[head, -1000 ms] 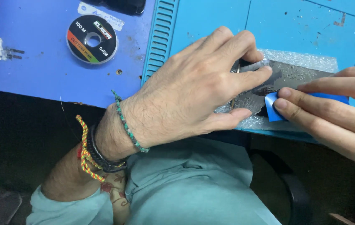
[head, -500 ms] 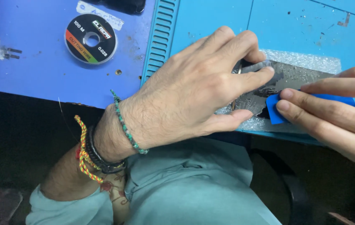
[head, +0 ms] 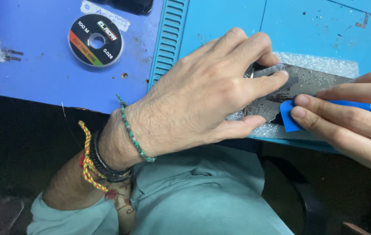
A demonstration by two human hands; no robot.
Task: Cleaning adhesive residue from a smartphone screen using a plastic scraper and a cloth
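Changes noted over the last second, head view:

- Blue pick [head: 290, 116]: shifted slightly left along the near edge of the dark flat panel [head: 307, 85]; the tip now sits closer to the left hand [head: 207, 95].
- Right hand [head: 350, 119]: fingertips moved left with the pick, narrowing the gap to the left thumb.
- Left hand: index finger slid a little right across the panel's far edge; grip otherwise pressed flat.
- Wire spool [head: 95, 40]: appears marginally nearer the left in view, from a small camera drift.
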